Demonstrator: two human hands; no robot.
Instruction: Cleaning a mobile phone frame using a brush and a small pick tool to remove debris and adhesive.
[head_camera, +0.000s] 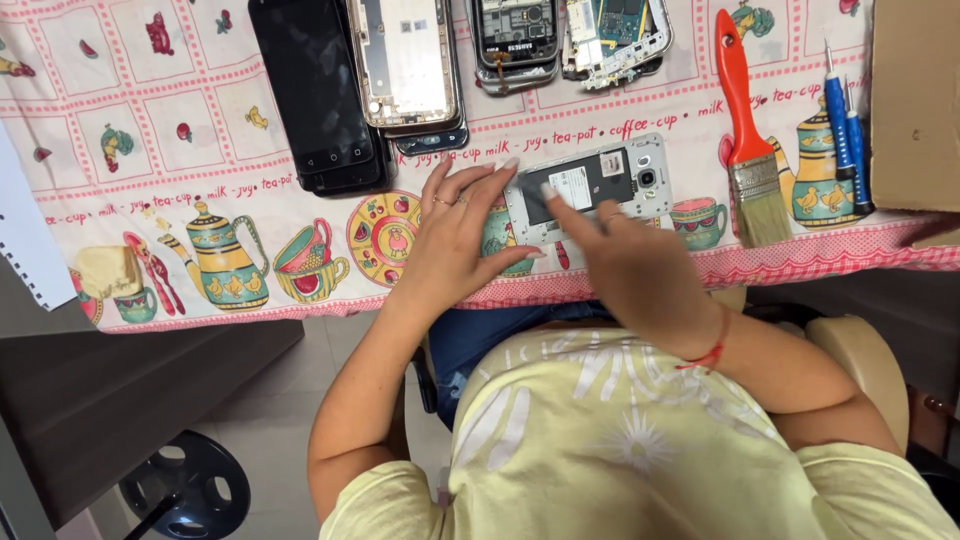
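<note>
Head view shows us leaning over the table edge, both forearms angled inward. Our right hand (640, 275) lies palm down, its fingers loosely spread, the index finger stretched forward with its tip pressing on the dark inner face of the opened phone (590, 185). Our left hand (455, 240) rests beside it, fingers fanned, their tips touching the phone's left end and steadying it. That phone lies flat on the patterned tablecloth (200, 150), between both hands. Beyond it sit a black phone (320, 90), other dismantled phones (410, 65), an orange-handled brush (745, 130) and blue screwdrivers (845, 130).
</note>
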